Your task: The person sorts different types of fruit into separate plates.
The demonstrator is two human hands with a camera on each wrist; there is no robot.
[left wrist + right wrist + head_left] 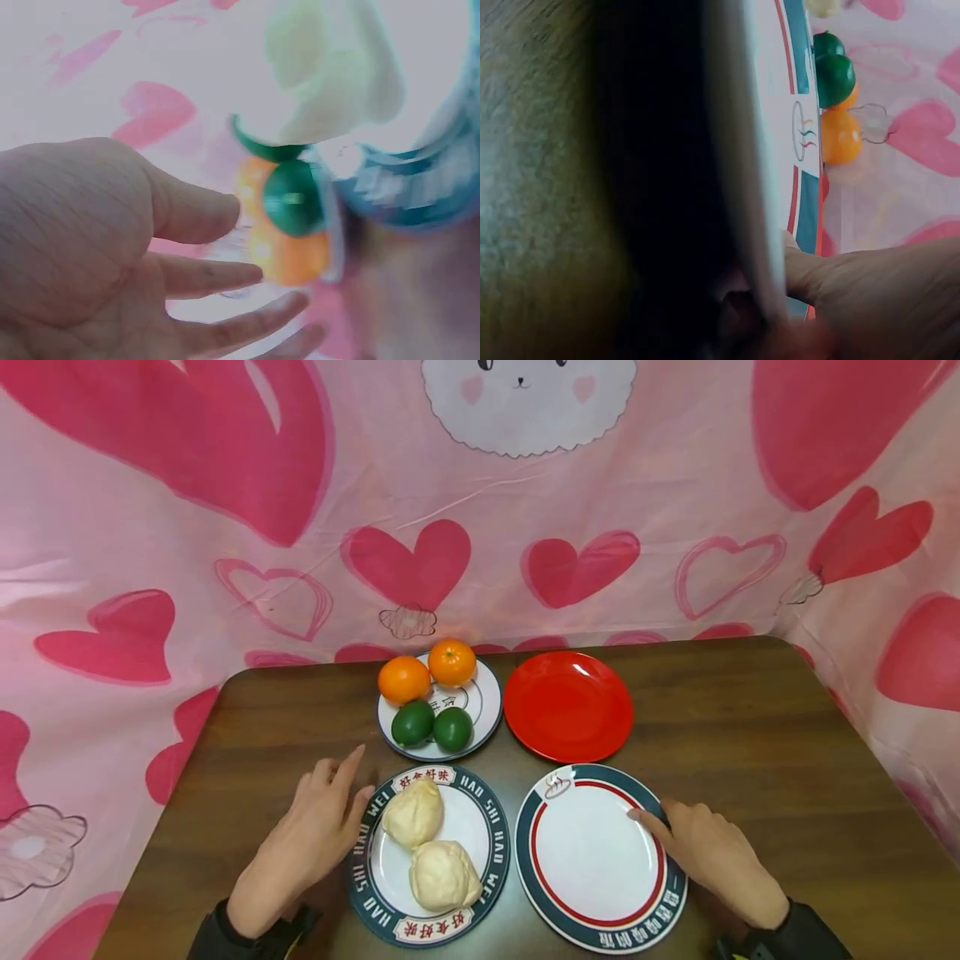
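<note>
My right hand (708, 847) grips the right edge of a white plate (596, 852) with a dark green rim and a red ring. Its thumb lies over the rim and the other fingers are underneath, as the right wrist view shows. My left hand (315, 827), fingers spread and holding nothing, hovers by the left edge of another green-rimmed plate (491, 810). On that plate sit two pale, pleated buns, an upper bun (413, 812) and a lower bun (446, 876). The left wrist view is blurred, with the thumb and fingers apart.
Behind the bun plate, a smaller white plate (487, 693) bears two oranges (452, 662) and two dark green fruits (453, 729) like limes. A bare red plate (568, 706) stands to its right. The brown wooden table (750, 735) meets a pink heart-patterned cloth (487, 485) at the back.
</note>
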